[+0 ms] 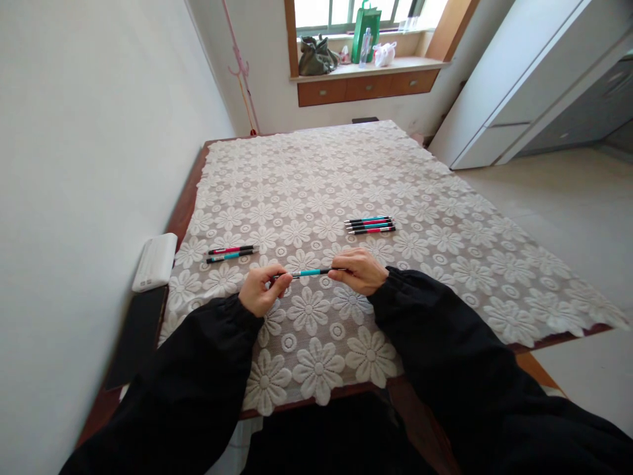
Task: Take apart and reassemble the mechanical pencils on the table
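Both my hands hold one teal-and-black pen (309,272) level, just above the lace tablecloth (346,171). My left hand (262,289) pinches its left end and my right hand (357,270) grips its right end. Two pens, one red and one teal (231,254), lie side by side to the left of my hands. A group of several pens (370,225) lies in a neat row beyond my right hand. Black sleeves cover both my arms.
A white box (154,262) sits at the table's left edge against the wall. A wooden window ledge (368,69) at the back carries a dark bag, a green bag and a bottle. White cabinets (524,86) stand at the right, with bare floor beside the table.
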Action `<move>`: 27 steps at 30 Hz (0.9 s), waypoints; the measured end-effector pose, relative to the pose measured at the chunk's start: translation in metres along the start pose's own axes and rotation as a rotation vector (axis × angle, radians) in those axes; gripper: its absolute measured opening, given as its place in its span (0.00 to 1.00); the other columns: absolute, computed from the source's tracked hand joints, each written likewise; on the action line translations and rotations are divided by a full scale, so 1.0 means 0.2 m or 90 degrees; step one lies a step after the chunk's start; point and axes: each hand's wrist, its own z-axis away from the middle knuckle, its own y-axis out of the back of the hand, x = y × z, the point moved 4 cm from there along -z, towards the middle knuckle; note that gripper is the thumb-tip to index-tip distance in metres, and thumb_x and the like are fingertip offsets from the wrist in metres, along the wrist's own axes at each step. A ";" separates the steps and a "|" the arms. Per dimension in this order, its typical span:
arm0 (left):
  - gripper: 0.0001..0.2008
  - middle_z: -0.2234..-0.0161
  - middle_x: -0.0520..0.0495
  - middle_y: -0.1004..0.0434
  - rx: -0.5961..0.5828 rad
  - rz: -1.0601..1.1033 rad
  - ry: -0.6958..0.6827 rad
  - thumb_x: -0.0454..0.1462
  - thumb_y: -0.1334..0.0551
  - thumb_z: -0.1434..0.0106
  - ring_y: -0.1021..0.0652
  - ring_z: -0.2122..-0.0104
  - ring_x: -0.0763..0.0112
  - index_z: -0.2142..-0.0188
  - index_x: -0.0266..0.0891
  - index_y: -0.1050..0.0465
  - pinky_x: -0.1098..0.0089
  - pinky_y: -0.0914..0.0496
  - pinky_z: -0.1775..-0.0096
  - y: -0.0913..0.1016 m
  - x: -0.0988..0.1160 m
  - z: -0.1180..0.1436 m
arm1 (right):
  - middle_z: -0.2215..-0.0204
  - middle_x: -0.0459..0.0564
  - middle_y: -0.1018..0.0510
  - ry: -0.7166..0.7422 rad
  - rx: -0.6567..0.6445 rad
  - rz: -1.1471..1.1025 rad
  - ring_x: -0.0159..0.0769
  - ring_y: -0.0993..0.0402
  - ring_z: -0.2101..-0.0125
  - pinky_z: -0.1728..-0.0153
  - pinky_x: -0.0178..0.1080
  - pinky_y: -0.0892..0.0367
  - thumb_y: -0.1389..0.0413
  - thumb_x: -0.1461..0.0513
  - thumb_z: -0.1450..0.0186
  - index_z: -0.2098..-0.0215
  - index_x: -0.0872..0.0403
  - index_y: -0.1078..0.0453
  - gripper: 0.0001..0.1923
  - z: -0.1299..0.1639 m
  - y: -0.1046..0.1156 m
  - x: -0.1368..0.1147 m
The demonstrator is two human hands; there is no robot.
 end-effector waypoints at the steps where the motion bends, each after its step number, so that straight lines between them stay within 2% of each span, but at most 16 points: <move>1: 0.23 0.84 0.51 0.30 0.001 -0.009 -0.013 0.48 0.42 0.31 0.30 0.82 0.77 0.77 0.37 0.30 0.75 0.37 0.75 0.00 0.00 0.00 | 0.81 0.42 0.39 -0.023 0.000 -0.021 0.30 0.43 0.78 0.74 0.37 0.50 0.49 0.55 0.27 0.77 0.53 0.38 0.21 0.00 0.00 0.00; 3: 0.22 0.84 0.51 0.30 -0.003 -0.008 -0.022 0.48 0.42 0.30 0.30 0.82 0.77 0.76 0.36 0.28 0.75 0.36 0.75 0.00 0.00 0.00 | 0.83 0.40 0.42 -0.066 0.020 -0.078 0.28 0.45 0.80 0.75 0.36 0.50 0.48 0.54 0.27 0.79 0.53 0.38 0.23 0.00 0.00 0.00; 5: 0.22 0.84 0.52 0.30 -0.026 0.004 -0.013 0.48 0.43 0.29 0.30 0.83 0.77 0.72 0.35 0.25 0.75 0.37 0.77 -0.02 -0.01 0.01 | 0.83 0.40 0.40 -0.099 0.075 -0.147 0.28 0.44 0.80 0.75 0.35 0.48 0.46 0.52 0.28 0.78 0.54 0.35 0.22 0.00 0.00 -0.01; 8: 0.21 0.81 0.51 0.28 -0.078 -0.009 -0.015 0.48 0.43 0.29 0.30 0.83 0.77 0.65 0.34 0.20 0.76 0.38 0.78 -0.04 -0.03 0.01 | 0.75 0.44 0.27 -0.136 0.150 -0.259 0.31 0.32 0.73 0.70 0.35 0.38 0.40 0.51 0.32 0.68 0.54 0.28 0.15 -0.01 0.00 -0.02; 11: 0.19 0.78 0.49 0.24 -0.109 -0.057 -0.048 0.47 0.43 0.29 0.28 0.80 0.77 0.64 0.36 0.18 0.76 0.36 0.76 -0.06 -0.02 0.01 | 0.64 0.49 0.21 -0.149 0.100 -0.354 0.35 0.26 0.65 0.62 0.38 0.31 0.37 0.53 0.34 0.58 0.53 0.25 0.13 -0.03 -0.05 -0.05; 14: 0.18 0.76 0.48 0.22 -0.125 -0.092 -0.064 0.46 0.41 0.30 0.27 0.79 0.76 0.65 0.36 0.19 0.76 0.35 0.75 -0.07 -0.02 0.00 | 0.64 0.49 0.20 -0.131 0.010 -0.401 0.35 0.25 0.64 0.60 0.39 0.30 0.38 0.54 0.33 0.57 0.52 0.24 0.12 -0.04 -0.11 -0.08; 16: 0.16 0.76 0.49 0.21 -0.133 -0.095 -0.052 0.45 0.41 0.30 0.26 0.80 0.76 0.61 0.37 0.19 0.76 0.35 0.75 -0.08 -0.02 0.00 | 0.64 0.49 0.22 -0.105 0.007 -0.405 0.36 0.25 0.63 0.59 0.40 0.30 0.39 0.53 0.31 0.59 0.53 0.24 0.11 -0.05 -0.12 -0.08; 19: 0.16 0.76 0.52 0.19 -0.124 -0.100 -0.020 0.43 0.42 0.29 0.25 0.80 0.76 0.49 0.40 0.23 0.76 0.34 0.73 -0.09 -0.04 0.01 | 0.57 0.54 0.23 -0.099 0.114 -0.350 0.40 0.26 0.57 0.57 0.42 0.31 0.45 0.49 0.28 0.61 0.53 0.27 0.16 -0.04 -0.05 -0.03; 20: 0.16 0.76 0.53 0.19 -0.118 -0.107 -0.013 0.42 0.42 0.29 0.26 0.80 0.76 0.48 0.40 0.24 0.76 0.34 0.73 -0.09 -0.04 0.01 | 0.57 0.54 0.23 -0.117 0.172 -0.321 0.40 0.26 0.57 0.57 0.42 0.31 0.49 0.48 0.26 0.60 0.52 0.29 0.18 -0.02 -0.01 0.01; 21: 0.15 0.75 0.53 0.19 -0.115 -0.116 -0.012 0.41 0.42 0.29 0.26 0.80 0.77 0.48 0.41 0.23 0.76 0.34 0.73 -0.09 -0.04 0.01 | 0.62 0.52 0.23 -0.144 0.213 -0.280 0.39 0.27 0.62 0.60 0.42 0.31 0.53 0.48 0.25 0.59 0.52 0.31 0.18 -0.01 0.04 0.06; 23: 0.12 0.74 0.52 0.19 -0.120 -0.140 -0.030 0.39 0.41 0.30 0.26 0.78 0.76 0.53 0.41 0.21 0.75 0.35 0.72 -0.09 -0.04 0.01 | 0.68 0.50 0.23 -0.202 0.205 -0.123 0.38 0.29 0.69 0.64 0.40 0.34 0.50 0.50 0.26 0.58 0.51 0.32 0.14 0.03 0.13 0.15; 25: 0.11 0.73 0.51 0.19 -0.131 -0.161 -0.056 0.37 0.41 0.31 0.25 0.76 0.75 0.57 0.41 0.20 0.75 0.34 0.71 -0.10 -0.03 0.01 | 0.66 0.51 0.22 -0.246 0.171 0.059 0.41 0.28 0.67 0.64 0.41 0.35 0.46 0.52 0.30 0.53 0.51 0.33 0.13 0.08 0.22 0.24; 27: 0.11 0.72 0.51 0.19 -0.132 -0.173 -0.068 0.36 0.42 0.31 0.25 0.76 0.74 0.58 0.41 0.19 0.74 0.34 0.70 -0.10 -0.03 0.01 | 0.66 0.52 0.22 -0.269 0.145 0.179 0.44 0.28 0.67 0.64 0.42 0.35 0.49 0.55 0.30 0.52 0.52 0.34 0.12 0.13 0.29 0.32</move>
